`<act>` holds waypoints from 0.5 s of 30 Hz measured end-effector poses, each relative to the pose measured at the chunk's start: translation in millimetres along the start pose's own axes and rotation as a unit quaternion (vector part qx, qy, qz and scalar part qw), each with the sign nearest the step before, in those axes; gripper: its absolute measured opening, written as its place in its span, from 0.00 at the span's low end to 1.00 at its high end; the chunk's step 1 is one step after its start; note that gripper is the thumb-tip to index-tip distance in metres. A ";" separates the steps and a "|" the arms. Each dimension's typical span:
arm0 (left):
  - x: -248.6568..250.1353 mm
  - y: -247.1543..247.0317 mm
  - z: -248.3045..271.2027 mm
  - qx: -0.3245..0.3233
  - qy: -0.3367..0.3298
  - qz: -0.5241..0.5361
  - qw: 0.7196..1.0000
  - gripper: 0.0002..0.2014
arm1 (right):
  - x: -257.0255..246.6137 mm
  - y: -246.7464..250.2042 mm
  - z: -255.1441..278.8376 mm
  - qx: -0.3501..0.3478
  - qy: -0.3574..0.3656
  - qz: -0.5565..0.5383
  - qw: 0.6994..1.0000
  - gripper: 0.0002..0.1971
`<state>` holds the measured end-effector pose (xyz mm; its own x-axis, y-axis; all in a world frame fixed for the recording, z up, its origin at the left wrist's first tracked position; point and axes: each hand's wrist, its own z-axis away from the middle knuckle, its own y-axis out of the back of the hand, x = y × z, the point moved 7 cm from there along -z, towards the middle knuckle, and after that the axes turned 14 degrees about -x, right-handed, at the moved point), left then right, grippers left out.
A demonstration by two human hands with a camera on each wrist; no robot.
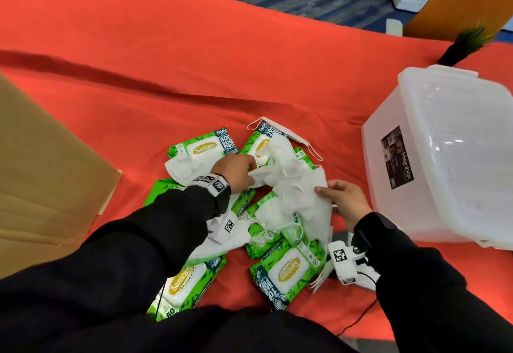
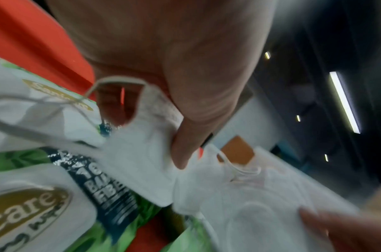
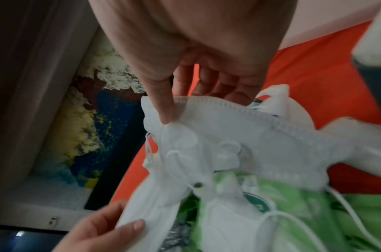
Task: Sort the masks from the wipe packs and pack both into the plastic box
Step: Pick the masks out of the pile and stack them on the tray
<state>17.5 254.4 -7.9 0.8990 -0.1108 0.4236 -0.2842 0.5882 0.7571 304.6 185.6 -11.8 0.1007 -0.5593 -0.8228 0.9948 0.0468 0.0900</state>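
Several green Sanicare wipe packs [image 1: 205,150] and white masks lie mixed in a pile on the red cloth. My left hand [image 1: 249,170] pinches one end of a bunch of white masks [image 1: 294,186] at the pile's middle; thumb and fingers show on the mask [image 2: 146,158] in the left wrist view. My right hand [image 1: 327,190] pinches the bunch's other edge, its thumb [image 3: 167,110] pressed on the seamed rim of a mask [image 3: 260,136]. The translucent plastic box [image 1: 388,158] stands tilted at the right, open side towards me and nothing visible inside.
More wipe packs [image 1: 288,269] lie near me, and another mask [image 1: 230,233] sits under my left forearm. A brown cardboard sheet [image 1: 41,172] covers the left side. A small dark plant [image 1: 466,44] stands behind the box. Bare red cloth [image 1: 194,75] stretches beyond the pile.
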 end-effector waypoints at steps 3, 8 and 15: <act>-17.2 12.0 25.4 0.015 -0.002 0.170 0.985 0.09 | -39.0 -2.0 13.8 -0.035 0.083 -0.048 0.995 0.13; -41.1 5.9 77.2 0.076 0.023 0.407 0.910 0.10 | -49.2 -15.1 22.3 -0.053 0.140 0.023 0.989 0.25; -48.6 -25.2 126.3 0.119 0.009 0.605 0.787 0.23 | 2.5 -51.4 34.8 -0.144 -0.079 0.046 0.985 0.11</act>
<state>-61.0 143.7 15.2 -0.0737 0.4280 0.9008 -0.9885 0.0885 -0.1230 253.2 153.1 1.0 0.2093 -0.6623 -0.7194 0.9459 0.3236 -0.0227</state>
